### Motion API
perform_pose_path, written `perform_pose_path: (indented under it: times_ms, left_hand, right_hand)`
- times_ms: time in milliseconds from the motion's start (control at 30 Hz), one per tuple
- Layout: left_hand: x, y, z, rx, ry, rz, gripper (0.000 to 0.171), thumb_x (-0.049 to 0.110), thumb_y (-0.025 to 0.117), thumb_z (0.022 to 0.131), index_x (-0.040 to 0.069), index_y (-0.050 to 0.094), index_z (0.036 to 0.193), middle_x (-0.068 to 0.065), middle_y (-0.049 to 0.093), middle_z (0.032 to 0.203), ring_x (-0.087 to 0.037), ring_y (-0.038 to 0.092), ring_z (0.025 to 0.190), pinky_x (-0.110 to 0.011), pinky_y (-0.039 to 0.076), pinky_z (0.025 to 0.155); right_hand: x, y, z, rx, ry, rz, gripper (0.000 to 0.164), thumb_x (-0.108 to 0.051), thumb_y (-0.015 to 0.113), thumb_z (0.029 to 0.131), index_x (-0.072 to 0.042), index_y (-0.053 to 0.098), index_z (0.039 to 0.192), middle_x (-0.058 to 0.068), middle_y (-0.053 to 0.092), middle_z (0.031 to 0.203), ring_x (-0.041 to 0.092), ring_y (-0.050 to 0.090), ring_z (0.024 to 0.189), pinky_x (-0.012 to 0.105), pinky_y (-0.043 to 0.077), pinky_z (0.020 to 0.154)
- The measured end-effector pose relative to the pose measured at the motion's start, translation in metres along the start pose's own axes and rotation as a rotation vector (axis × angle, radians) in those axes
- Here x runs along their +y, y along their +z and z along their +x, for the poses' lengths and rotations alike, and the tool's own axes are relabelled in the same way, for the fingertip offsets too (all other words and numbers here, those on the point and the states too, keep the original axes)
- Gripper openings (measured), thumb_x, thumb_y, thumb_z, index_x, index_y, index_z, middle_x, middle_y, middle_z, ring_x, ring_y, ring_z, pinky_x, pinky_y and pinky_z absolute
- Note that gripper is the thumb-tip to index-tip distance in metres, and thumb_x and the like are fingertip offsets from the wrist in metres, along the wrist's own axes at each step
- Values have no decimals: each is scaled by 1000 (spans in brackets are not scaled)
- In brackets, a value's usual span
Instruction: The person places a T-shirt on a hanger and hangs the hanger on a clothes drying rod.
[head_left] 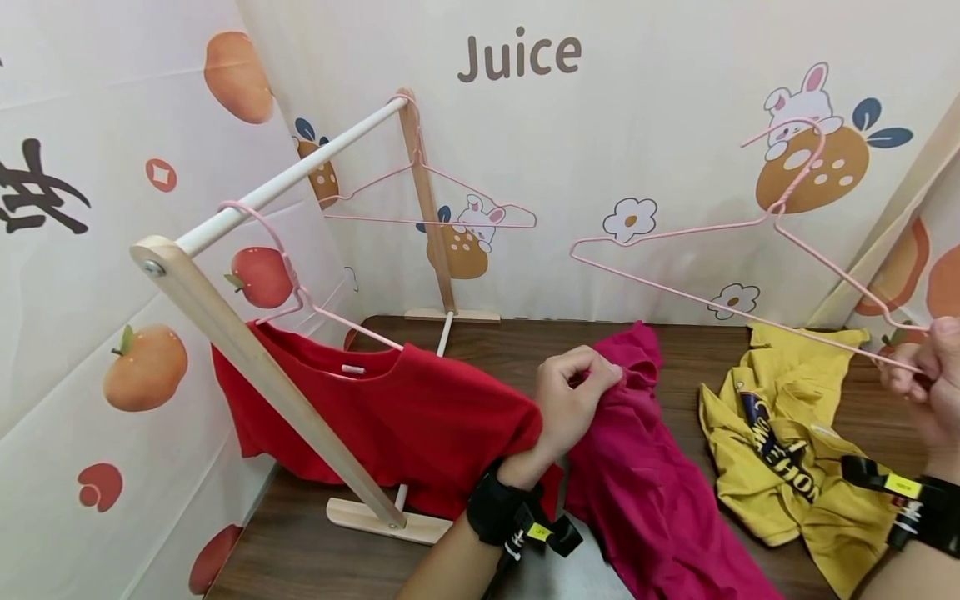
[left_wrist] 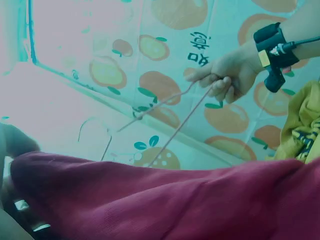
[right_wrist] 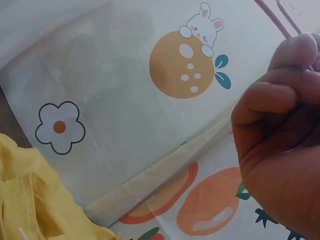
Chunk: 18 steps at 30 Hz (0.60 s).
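Magenta garment (head_left: 652, 483), pinched at its upper end by the left grip (head_left: 570, 400), draping over the worktop (head_left: 270, 550)!
Out wide, the right grip (head_left: 930, 383) holds one pink hanger (head_left: 778, 205) by its corner; two more hangers (head_left: 295, 278) hang on one rack (head_left: 277, 387), the nearer wearing one red shirt (head_left: 397, 417), while one yellow shirt (head_left: 832, 450) lies crumpled at right.

Extends both forearms (head_left: 456, 560) forward. Pinches with the left hand (head_left: 564, 404), with fingers (head_left: 573, 360) curled. Grips with the right hand (head_left: 937, 383), well apart from the left, with fingers likewise curled.
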<state>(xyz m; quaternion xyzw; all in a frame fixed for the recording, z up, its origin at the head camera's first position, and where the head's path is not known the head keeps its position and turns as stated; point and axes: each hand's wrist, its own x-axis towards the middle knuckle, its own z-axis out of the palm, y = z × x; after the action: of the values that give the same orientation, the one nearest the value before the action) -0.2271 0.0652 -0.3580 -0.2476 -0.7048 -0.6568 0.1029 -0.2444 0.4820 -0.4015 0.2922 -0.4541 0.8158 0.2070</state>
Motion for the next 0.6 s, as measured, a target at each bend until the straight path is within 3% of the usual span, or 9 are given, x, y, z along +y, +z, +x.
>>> perform_pose_path:
  times_ms: [100,167,233,300,367,467,533,600]
  left_hand:
    - [1,-3,3,67,58,-76,30,1,56,83,1,47,54,-18,69,79,-1,60,77,-15,40,63]
    - [2,-6,4,93,84,-115,32,-1,52,80,3,39,51,-20,64,75,-4,57,73,-16,36,61]
    - [3,-10,5,105,111,-146,38,-1,52,83,3,34,50,-19,57,67,-6,50,67,-18,32,60]
    - [4,-13,6,109,128,-150,42,0,54,88,3,38,49,-14,50,63,-7,42,63,-18,31,60]
    - [6,-16,7,116,159,-150,43,-4,55,87,4,36,50,-11,42,61,-9,37,61,-19,29,59]
    - [7,-19,7,125,208,-163,38,-11,50,78,5,29,52,-7,37,63,-13,35,62,-20,28,58]
    - [8,-21,8,129,238,-185,33,-13,44,71,6,24,54,-8,34,64,-15,35,63,-21,28,57]
    - [8,-23,9,128,253,-195,29,-13,42,68,6,25,55,-10,35,65,-15,36,64,-21,28,57]
  right_hand:
    - [2,1,0,-81,-77,175,44,0,15,110,1,19,66,17,57,56,18,27,42,29,18,57]
    - [6,3,0,-201,-159,315,36,2,23,107,4,19,71,21,50,60,17,28,49,29,23,64]
    - [5,3,2,-340,-165,436,31,5,30,103,7,19,74,24,43,64,17,24,55,30,28,69]
    - [1,0,3,-388,-160,383,30,8,29,102,9,23,73,20,37,63,15,25,56,27,29,70]
    - [-3,-6,2,-383,-118,302,35,8,28,102,7,26,67,15,36,60,14,25,55,23,25,65]
    - [-8,-17,-1,-350,-54,153,44,11,27,99,2,27,56,9,32,54,12,21,52,21,14,57]
    - [-8,-25,-4,-344,-24,109,40,14,30,93,2,30,55,6,27,56,12,18,53,20,10,57]
    - [-9,-30,-8,-285,1,29,40,19,32,91,2,33,56,5,21,59,12,16,52,19,7,55]
